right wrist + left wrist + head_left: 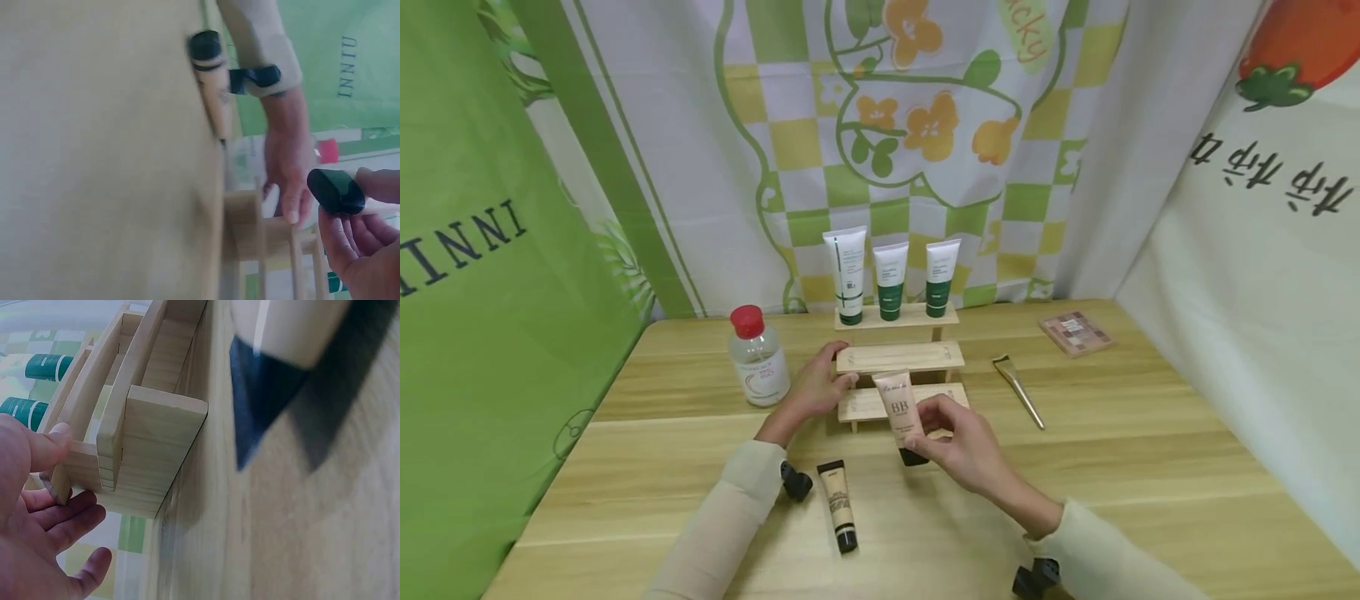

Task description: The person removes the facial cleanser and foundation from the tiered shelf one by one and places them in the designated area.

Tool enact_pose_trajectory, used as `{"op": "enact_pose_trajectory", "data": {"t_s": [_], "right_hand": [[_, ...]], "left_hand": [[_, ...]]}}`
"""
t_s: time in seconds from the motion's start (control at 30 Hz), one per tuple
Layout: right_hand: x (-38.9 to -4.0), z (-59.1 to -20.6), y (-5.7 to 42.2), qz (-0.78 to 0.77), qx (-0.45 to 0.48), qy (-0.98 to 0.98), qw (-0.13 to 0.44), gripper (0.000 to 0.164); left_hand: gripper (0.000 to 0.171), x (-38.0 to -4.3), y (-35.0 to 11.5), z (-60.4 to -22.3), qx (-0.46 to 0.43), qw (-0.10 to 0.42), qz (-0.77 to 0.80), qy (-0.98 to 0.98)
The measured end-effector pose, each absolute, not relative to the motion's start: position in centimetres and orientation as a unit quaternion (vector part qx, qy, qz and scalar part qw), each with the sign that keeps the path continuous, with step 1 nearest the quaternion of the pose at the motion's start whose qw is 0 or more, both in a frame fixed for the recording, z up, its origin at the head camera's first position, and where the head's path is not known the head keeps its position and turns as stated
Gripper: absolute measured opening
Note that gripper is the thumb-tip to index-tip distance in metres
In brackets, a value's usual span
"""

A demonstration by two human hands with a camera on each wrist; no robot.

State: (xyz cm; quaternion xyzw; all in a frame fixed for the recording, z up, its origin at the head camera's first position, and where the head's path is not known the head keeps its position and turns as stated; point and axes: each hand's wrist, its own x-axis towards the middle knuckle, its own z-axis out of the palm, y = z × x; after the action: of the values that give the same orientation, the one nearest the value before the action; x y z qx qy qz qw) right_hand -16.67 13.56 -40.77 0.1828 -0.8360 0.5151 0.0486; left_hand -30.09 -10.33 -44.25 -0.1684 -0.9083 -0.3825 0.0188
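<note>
My right hand (964,442) pinches a pink BB cream tube (898,410), its black cap pointing down, in front of the lowest tier of a small wooden display stand (901,357). The cap (336,191) shows closely in the right wrist view. My left hand (817,385) grips the left end of the stand's middle tier; in the left wrist view the thumb lies over the board (81,406) and some fingers are under it. On the top tier stand three white-and-green tubes (891,282). A beige tube with black ends (837,506) lies on the table in front of me.
A clear bottle with a red cap (760,358) stands left of the stand. To the right lie a makeup brush (1019,392) and an eyeshadow palette (1077,333) on the wooden table (647,475). Printed curtains (685,150) enclose the back and sides.
</note>
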Motion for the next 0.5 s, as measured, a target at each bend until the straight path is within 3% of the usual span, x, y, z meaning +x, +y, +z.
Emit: {"op": "enact_pose_trajectory", "data": {"t_s": [0.5], "right_hand": [[-14.7, -44.2, 11.4, 0.474, 0.198, -0.857, -0.041, 0.031]], "left_hand": [[0.059, -29.7, -10.3, -44.0, -0.167, 0.02, -0.381, -0.909]]}}
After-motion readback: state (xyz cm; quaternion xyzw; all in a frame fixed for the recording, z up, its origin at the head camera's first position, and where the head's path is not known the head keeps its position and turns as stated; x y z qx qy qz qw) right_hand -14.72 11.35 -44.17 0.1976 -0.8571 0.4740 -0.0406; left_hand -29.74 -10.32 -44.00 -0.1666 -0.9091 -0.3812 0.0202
